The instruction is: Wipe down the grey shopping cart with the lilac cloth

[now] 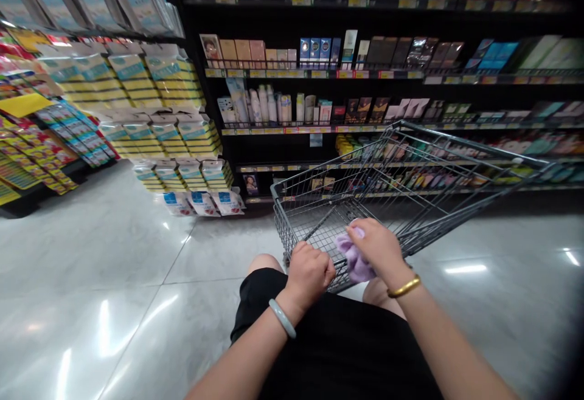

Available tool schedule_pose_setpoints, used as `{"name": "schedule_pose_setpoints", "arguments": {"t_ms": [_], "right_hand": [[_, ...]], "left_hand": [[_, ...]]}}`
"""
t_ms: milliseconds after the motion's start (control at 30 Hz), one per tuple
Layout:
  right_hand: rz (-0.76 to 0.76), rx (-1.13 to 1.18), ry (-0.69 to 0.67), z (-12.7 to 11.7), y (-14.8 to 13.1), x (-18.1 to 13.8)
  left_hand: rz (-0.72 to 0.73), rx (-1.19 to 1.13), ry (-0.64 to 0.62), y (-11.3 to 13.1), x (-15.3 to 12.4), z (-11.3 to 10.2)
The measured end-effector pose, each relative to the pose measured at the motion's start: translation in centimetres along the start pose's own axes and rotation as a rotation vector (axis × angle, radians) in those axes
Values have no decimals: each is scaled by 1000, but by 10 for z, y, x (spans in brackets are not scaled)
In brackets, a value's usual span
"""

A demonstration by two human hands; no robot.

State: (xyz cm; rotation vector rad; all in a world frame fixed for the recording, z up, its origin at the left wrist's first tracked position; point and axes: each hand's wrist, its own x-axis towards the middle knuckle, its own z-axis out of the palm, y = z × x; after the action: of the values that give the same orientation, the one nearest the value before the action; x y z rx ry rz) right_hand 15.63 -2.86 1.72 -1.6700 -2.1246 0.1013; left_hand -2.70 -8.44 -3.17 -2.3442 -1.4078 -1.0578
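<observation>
Lilac and soft, a bunched cloth (354,261) is pinched in the right hand (379,245), thumb and fingers closed on it with no gap showing. It hangs below the grip just above the near edge of the shopping cart (413,236); whether it touches the wire is unclear. Its long axis runs downward, leaning slightly right, with the loose end toward the person's lap.

The left hand (309,273) is curled into a fist just beside the cloth, over the same edge; I cannot tell whether its fingers hold the wire. A pale bangle (282,318) circles the left wrist, a gold bangle (404,287) the right.

The grey wire cart stands aslant, its long axis running from the lower, narrower end near the left hand toward the taller side at far right. Beneath the forearms lies a black garment (347,351).

Beyond the cart, dark shelves (319,74) carry boxes, bottles and tubes, among them blue boxes (314,51). To the left, yellow packs (168,81) hang in tiers over the glossy grey floor (114,254).
</observation>
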Motion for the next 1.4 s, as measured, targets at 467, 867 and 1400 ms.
{"name": "schedule_pose_setpoints", "arguments": {"t_ms": [467, 867, 1400], "right_hand": [[-43, 34, 90, 7, 9, -11], [-204, 93, 266, 14, 18, -16], [-381, 174, 306, 44, -42, -4]], "left_hand": [[58, 11, -38, 12, -6, -3], [81, -73, -311, -10, 10, -22], [-30, -66, -214, -52, 21, -9]]}}
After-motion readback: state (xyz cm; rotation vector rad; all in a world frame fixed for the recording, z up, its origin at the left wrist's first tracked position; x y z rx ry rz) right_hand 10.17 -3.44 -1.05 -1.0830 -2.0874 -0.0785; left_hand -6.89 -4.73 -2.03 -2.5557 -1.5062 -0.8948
